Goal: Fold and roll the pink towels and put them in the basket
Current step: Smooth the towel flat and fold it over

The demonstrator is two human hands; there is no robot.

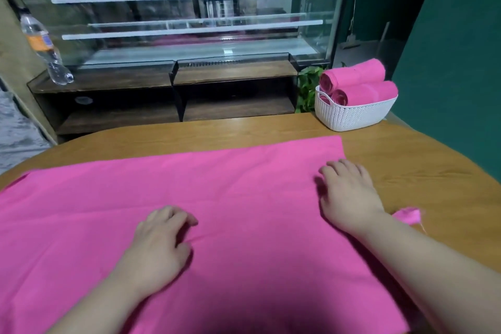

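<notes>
- Plainly, the large pink cloth towel (244, 211) lies spread flat on the brown wooden table (433, 171), directly below the camera, and covers most of the near side.
- It looks thin, soft and light. It should crease readily and slide on the smooth wood, so it needs pinning while it is folded.
- The best holds are probably its corners or its long edges, since a pinch in the middle only raises a ridge.
- The left hand (160, 247) rests on the towel's middle with its fingers loosely bent and grasping nothing. A small wrinkle sits by the fingertips.
- The right hand (349, 195) lies flat on the towel's right edge, fingers spread and holding nothing.
- A small pink corner (408, 215) sticks out just right of the towel, beside the right wrist.
- Beyond the towel's far right corner stands a white woven-pattern plastic basket (352, 116).
- It holds rolled pink towels (355, 74), two clearly, stacked and rising above the rim. A third may be tucked beneath.
- Space for another roll looks tight.
- A green leafy plant (307, 89) is further back from the towel.
</notes>
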